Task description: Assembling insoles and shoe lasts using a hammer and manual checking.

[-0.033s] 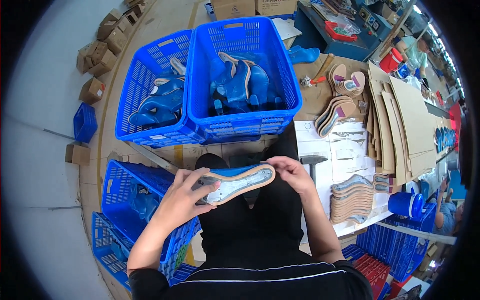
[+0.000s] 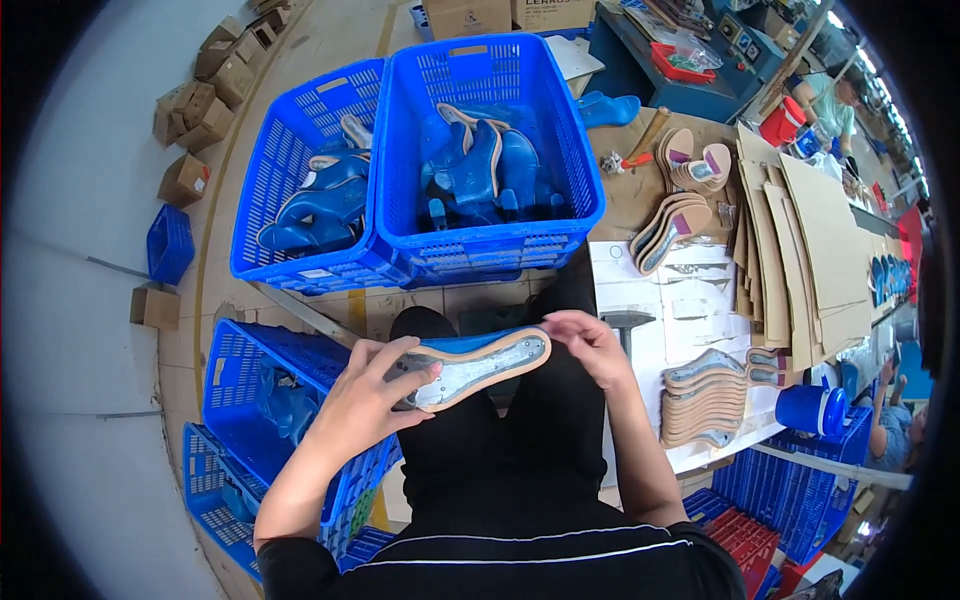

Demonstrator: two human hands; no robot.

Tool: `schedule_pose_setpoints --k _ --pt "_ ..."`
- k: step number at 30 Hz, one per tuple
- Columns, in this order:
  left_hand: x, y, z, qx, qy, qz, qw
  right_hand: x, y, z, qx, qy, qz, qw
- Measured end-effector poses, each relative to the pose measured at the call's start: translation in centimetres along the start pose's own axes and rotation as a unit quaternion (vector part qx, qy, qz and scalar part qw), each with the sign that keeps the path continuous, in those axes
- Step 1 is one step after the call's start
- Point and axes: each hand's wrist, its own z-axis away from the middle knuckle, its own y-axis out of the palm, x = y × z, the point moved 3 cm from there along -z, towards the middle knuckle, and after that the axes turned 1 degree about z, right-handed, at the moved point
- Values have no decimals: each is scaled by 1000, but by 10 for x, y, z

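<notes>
A blue shoe last [image 2: 470, 345] lies sideways above my lap, its underside turned up. A tan-edged insole [image 2: 480, 372] with a grey, dotted middle covers that underside. My left hand [image 2: 375, 390] grips the broader left end, thumb and fingers spread over the insole and the blue side. At the narrow right end, my right hand [image 2: 590, 348] has bent, loosely parted fingers close to the rim, slightly blurred. Whether its fingertips touch the rim is hard to see. A hammer [image 2: 627, 322] lies on the table just right of that hand.
Blue crates [image 2: 490, 240] of blue lasts stand ahead, with another crate [image 2: 225, 370] at lower left. On the right-hand table [image 2: 640, 300] are stacked insoles [image 2: 703, 405], cardboard sheets [image 2: 800, 240] and a wooden-handled tool [image 2: 650, 135]. A blue jug [image 2: 805, 408] is at its near right.
My right hand has shifted slightly to the right, off the tip of the insole. My left hand and the shoe last stay in place.
</notes>
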Motion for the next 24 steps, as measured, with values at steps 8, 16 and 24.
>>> schedule_pose_setpoints --k 8,16,24 --pt "1 6 4 -29 7 -1 1000 -29 -98 95 -393 59 692 603" --pt "3 4 10 -32 11 8 999 -30 -121 89 -310 245 508 765" --pt "8 8 13 -43 0 28 999 34 -22 78 -368 106 40 923"
